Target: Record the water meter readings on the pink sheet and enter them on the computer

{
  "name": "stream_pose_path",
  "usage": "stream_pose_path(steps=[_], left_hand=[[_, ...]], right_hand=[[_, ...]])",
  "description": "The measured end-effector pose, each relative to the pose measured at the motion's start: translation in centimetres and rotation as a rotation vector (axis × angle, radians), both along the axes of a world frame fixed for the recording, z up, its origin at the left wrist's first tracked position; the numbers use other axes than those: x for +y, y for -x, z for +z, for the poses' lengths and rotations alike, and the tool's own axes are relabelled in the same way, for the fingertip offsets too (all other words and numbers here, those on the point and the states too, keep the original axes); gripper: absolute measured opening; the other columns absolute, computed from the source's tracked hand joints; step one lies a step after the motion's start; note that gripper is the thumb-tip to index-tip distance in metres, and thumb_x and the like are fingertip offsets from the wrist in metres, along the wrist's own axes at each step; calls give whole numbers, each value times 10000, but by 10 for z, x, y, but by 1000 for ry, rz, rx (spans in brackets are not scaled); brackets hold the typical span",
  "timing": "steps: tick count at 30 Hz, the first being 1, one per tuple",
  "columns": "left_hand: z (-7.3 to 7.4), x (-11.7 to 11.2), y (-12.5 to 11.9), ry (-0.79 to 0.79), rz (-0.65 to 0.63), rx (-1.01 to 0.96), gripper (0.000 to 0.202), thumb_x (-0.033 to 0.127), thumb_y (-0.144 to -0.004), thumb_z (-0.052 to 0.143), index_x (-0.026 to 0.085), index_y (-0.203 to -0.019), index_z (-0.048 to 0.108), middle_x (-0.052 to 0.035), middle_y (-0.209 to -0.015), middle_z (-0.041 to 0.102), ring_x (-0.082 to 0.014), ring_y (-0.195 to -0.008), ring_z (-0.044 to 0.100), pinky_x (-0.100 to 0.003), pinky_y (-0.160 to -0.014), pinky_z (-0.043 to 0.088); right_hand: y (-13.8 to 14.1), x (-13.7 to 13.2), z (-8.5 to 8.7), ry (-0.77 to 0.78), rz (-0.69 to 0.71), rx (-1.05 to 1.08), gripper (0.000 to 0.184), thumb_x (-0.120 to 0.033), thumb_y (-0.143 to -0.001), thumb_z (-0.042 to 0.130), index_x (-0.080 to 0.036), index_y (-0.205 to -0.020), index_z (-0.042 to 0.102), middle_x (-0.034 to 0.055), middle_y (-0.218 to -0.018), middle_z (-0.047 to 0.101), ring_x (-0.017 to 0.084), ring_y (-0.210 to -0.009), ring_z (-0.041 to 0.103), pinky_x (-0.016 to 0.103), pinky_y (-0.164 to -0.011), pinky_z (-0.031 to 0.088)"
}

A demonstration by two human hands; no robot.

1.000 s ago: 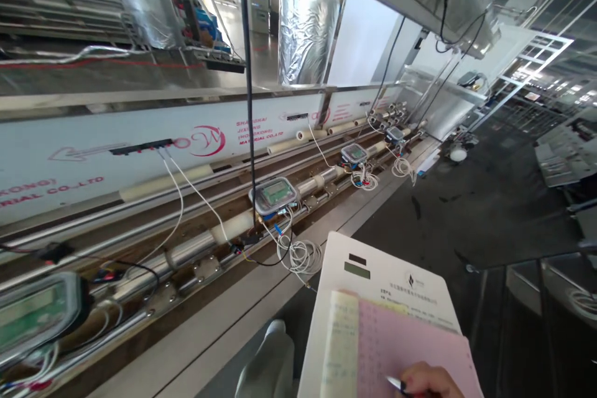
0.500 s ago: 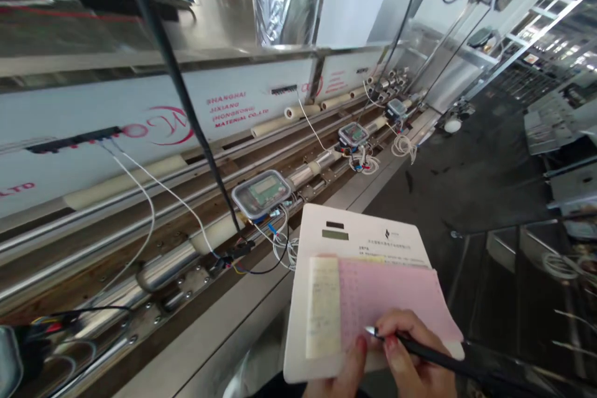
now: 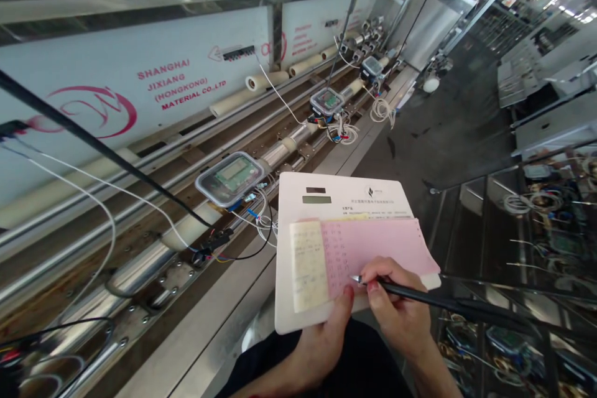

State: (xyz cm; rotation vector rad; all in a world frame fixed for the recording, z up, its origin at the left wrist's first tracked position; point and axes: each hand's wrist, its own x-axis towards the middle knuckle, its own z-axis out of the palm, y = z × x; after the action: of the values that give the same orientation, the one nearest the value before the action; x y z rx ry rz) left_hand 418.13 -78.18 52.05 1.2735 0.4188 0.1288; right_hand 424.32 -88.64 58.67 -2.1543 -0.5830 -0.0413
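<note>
My left hand (image 3: 321, 342) grips the lower edge of a white clipboard (image 3: 342, 196) from below, thumb on top. A pink sheet (image 3: 382, 242) and a yellowish slip (image 3: 308, 264) lie on the board. My right hand (image 3: 401, 311) is closed on a black pen (image 3: 433, 300), whose tip touches the pink sheet near its lower middle. Just left of the board, a meter with a clear cover and green display (image 3: 230, 178) sits on a metal pipe line (image 3: 140, 267).
A long steel test bench (image 3: 224, 323) runs from lower left to upper right, carrying more meters (image 3: 328, 101) with coiled white wires (image 3: 381, 111). A black cable (image 3: 93, 146) crosses diagonally. A white panel with red lettering (image 3: 177, 84) backs the bench. Racks of parts (image 3: 536, 211) stand at right.
The view has tilted down and shifted right. The clipboard and both hands have come up into view, and the pen tip now rests on the pink sheet.
</note>
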Motion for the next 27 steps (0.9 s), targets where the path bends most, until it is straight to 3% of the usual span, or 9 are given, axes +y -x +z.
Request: stream_pose_path(steps=[5, 16, 27], left_hand=[[-1, -2, -5, 5, -7, 5, 401, 436, -816, 565, 196, -1133, 616, -74, -1189, 592, -244, -1247, 429, -399, -1116, 288], [-15, -2, -9, -31, 56, 48, 492, 462, -792, 614, 178, -1191, 563, -96, -1283, 520, -259, -1301, 350, -435, -1138, 210], [-12, -3, -31, -35, 98, 91, 455, 495, -785, 618, 203, -1133, 598, -78, -1196, 583, -277, -1281, 379, -464, -1141, 208]], right_hand=[[-2, -3, -1, -17, -22, 2, 127, -177, -789, 459, -185, -733, 573, 11, -664, 597, 124, -601, 543, 234, -544, 419], [-12, 2, 0, -36, -18, 34, 116, -143, -744, 434, -184, -702, 534, -8, -618, 540, 113, -560, 488, 235, -521, 379], [-37, 0, -8, -114, -33, 86, 111, -156, -740, 451, -186, -707, 552, -4, -621, 547, 117, -570, 491, 228, -516, 380]])
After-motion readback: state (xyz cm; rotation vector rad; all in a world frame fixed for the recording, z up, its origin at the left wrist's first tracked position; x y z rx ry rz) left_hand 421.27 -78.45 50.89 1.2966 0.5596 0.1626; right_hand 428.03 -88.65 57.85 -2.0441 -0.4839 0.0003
